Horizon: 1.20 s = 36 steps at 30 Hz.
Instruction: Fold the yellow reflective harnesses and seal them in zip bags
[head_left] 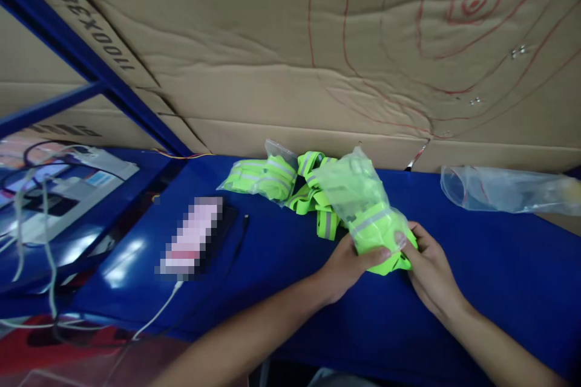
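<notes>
Between my two hands is a clear plastic bag (356, 184) with folded neon-yellow reflective straps (374, 227) in its lower end. My left hand (347, 263) grips the near left side, thumb on top. On the right side, my right hand (429, 269) is closed round the same bundle, its thumb pressing on the plastic. The bag's upper end points away from me. Just behind it, loose reflective straps (327, 224) lie tangled on the blue table. Left of these rests another filled bag of reflective straps (261, 178).
A phone with a blurred screen (193, 236) lies on the blue table (281, 278), a white cable (158, 313) plugged in. At the right is a clear plastic bag (503, 187). Cardboard (254, 91) stands behind. Cables and power strips (68, 193) crowd the left.
</notes>
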Motion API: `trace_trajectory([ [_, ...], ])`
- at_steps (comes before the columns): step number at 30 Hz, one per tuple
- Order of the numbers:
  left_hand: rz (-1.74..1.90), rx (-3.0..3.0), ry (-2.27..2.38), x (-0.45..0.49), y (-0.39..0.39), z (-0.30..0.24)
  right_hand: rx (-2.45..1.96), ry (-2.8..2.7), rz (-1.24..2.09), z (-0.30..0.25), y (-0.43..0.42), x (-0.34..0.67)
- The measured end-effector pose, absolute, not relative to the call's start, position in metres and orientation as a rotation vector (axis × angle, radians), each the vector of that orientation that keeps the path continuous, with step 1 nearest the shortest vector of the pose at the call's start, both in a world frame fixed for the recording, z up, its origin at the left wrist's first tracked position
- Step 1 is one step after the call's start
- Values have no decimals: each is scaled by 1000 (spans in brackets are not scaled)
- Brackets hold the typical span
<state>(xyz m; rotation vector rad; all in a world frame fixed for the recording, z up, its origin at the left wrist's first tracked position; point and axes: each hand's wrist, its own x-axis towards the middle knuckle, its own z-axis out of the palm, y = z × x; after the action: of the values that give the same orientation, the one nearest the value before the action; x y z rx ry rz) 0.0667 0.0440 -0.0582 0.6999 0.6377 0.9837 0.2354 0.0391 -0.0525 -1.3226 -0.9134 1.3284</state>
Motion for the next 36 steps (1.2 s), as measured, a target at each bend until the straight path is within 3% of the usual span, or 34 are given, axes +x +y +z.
trace_trajectory([
  [5, 1061, 537, 658, 67, 51, -56, -1206, -940, 1495, -49, 38, 226],
  [11, 1120, 514, 678, 63, 53, -51, -1378, -1254, 1343, -54, 40, 235],
  [14, 1078, 690, 650, 63, 48, -49, -1410, -1366, 1419, -52, 37, 235],
  [18, 1046, 803, 690, 67, 42, -52, -1348, -1088, 1676, -52, 29, 225],
  [26, 1101, 847, 670, 78, 34, -62, -1239, -599, 1769, -50, 25, 226],
  [33, 1096, 833, 724, 70, 37, -61, -785, -719, 2115, -43, 36, 239],
  [36, 1103, 913, 732, 69, 37, -63, -938, -867, 2007, -45, 42, 241],
])
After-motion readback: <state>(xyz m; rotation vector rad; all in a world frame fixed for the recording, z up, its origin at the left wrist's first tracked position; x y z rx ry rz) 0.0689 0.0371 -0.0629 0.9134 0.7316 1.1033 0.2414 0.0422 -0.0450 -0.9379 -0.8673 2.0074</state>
